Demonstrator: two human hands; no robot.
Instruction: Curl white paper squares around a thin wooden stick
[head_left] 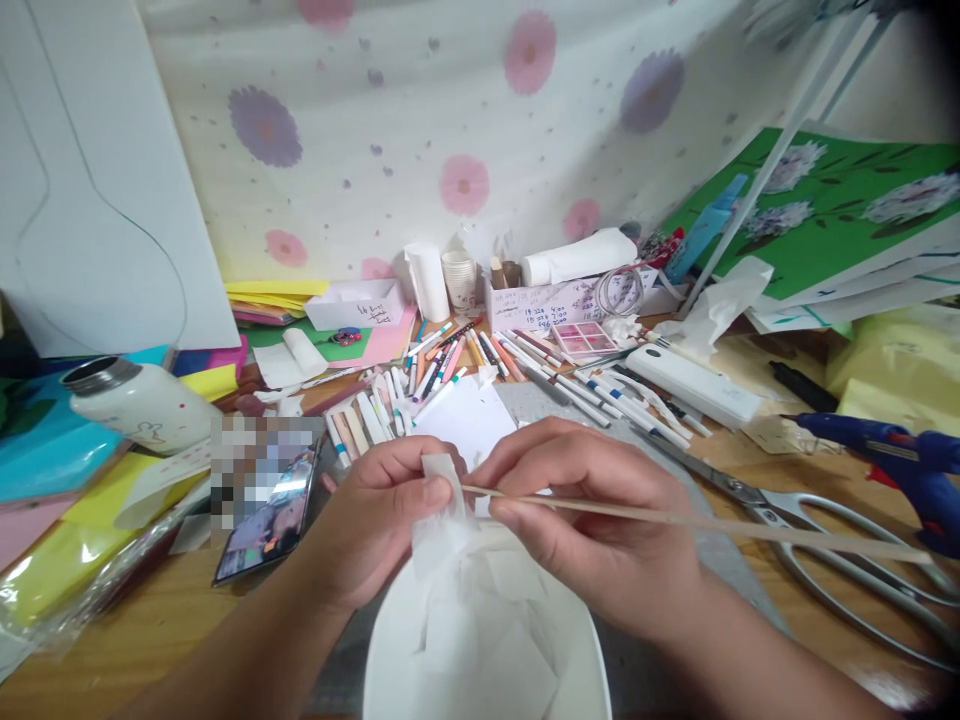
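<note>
My left hand [394,510] pinches a small strip of thin white paper [442,490] between thumb and fingers. In my right hand [592,520] is a long thin wooden stick [712,520], its near tip touching the paper strip and its far end pointing right. A small white scrap [481,507] shows by my right thumb. Below both hands, close to me, a white oval container [600,670] holds overlapping pieces of thin white paper [495,640].
Large scissors [795,530] and a blue glue gun [892,450] lie at right. Markers [450,360] are heaped behind my hands. At left are a phone [274,510] and a white bottle [142,405]. A floral curtain [405,110] hangs behind.
</note>
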